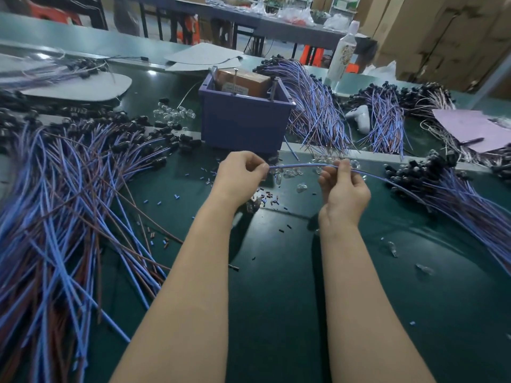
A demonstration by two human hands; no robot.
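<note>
The left hand [241,172] pinches the end of a blue wire [298,165], and the right hand [341,183] grips it further along, just above the green mat [276,272]. Probably best to keep it taut and the left pinch close to the tip so the end doesn't wander.

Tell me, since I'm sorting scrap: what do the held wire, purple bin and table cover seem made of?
Wire: likely matte blue plastic insulation, bending smoothly; core unseen. Purple bin: moulded plastic, dull, with flanged rim. Table cover: probably vinyl or rubber, dark green, its sheen mirroring lights.
</note>
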